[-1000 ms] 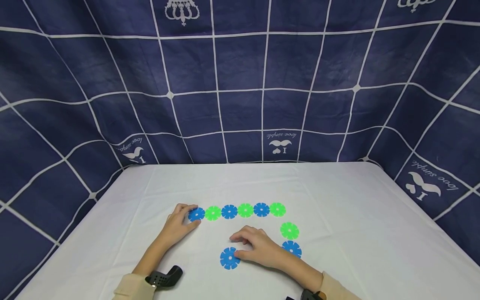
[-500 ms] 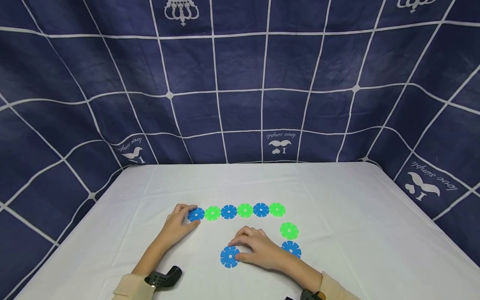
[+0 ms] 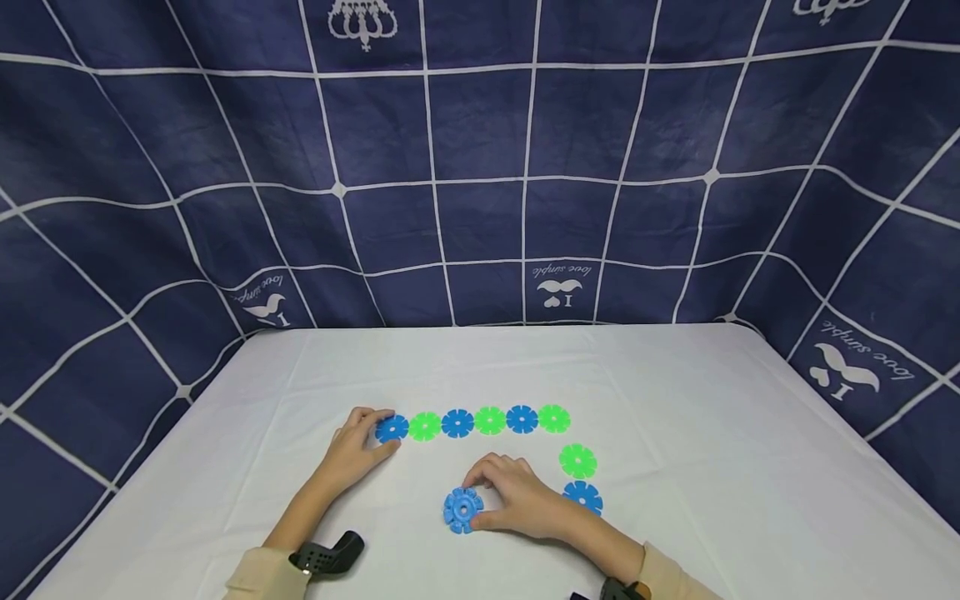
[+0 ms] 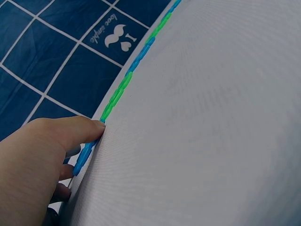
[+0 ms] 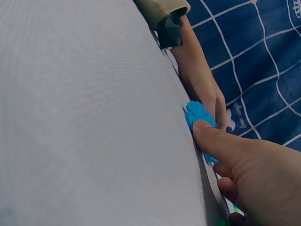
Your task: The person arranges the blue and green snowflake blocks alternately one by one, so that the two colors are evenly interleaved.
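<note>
Blue disc (image 3: pixel 456 512), notched at the rim like a flower, is pinched at the near part of the white-covered tabletop (image 3: pixel 480 367). Whose grip is that?

It belongs to a person's right hand (image 3: pixel 517 496), narrowed on the piece, with the thumb at one edge and a forefinger at the other. From the right wrist, the thumb lies across its face.

One disc or two?

Its outline looks doubled from above, but whether a second piece lies beneath cannot be told. Nor can one tell if it is clear of the cloth.

And the left hand (image 3: pixel 356 450)?

Its thumb and forefinger hold the end blue disc (image 3: pixel 393 429), leftmost of six lying flat in a row. Next to it comes a green disc (image 3: pixel 425 426), then a middle blue disc (image 3: pixel 457 423), an inner green disc (image 3: pixel 491 420), a farther blue disc (image 3: pixel 522 419) and a last green disc (image 3: pixel 554 418), edge to edge.

Anything at the right?

A lone green disc (image 3: pixel 578 461) lies just below the row's right end, apart from it. Close beneath is a half-covered blue disc (image 3: pixel 584 495), partly hidden by the right arm.

And the backdrop?

A navy curtain (image 3: pixel 480 217) with a white grid hangs beyond the tabletop. Beige sleeves (image 3: pixel 270 575) cover both forearms.
</note>
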Motion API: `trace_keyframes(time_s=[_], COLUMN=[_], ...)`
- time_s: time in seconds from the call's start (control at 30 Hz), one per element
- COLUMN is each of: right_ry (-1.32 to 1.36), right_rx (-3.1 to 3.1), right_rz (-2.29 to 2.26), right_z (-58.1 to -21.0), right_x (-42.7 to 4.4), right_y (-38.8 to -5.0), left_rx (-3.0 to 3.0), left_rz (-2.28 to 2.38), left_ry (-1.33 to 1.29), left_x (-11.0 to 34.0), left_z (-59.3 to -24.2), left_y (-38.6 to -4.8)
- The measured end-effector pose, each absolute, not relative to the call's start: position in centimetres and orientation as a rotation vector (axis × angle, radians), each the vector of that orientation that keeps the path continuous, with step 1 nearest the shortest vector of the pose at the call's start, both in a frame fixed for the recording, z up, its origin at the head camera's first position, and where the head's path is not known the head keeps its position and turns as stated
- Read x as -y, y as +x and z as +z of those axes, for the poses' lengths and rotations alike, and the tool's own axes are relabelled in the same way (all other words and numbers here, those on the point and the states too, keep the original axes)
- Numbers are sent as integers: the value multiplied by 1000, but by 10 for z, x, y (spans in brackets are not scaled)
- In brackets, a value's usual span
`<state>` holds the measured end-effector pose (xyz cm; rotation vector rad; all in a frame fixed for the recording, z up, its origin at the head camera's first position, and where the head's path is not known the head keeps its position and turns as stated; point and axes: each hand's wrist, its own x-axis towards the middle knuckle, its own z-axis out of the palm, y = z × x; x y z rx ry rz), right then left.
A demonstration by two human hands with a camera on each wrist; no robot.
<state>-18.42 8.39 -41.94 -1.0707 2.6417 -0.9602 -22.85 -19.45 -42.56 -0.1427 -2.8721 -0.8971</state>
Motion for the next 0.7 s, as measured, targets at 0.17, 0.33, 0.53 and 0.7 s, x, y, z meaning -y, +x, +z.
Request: trace_keyframes(time_s=[0.17, 0.33, 0.53, 0.7], right_ry=[-996, -972, -976, -898], right_rx=[-2568, -2492, -2420, -2316], right_rz=[-1060, -1147, -1283, -1413], right_z=[-419, -417, -417, -415], right_x=[-85, -86, -87, -90], right_y=[-185, -186, -189, -193], left_rx=[2872, 2871, 2864, 2868], left_rz=[-898, -899, -900, -898], left_ry=[-145, -145, -145, -139], left_x=[195, 195, 195, 195], left_z=[-427, -427, -427, -427], left_y=[-229, -230, -230, -230])
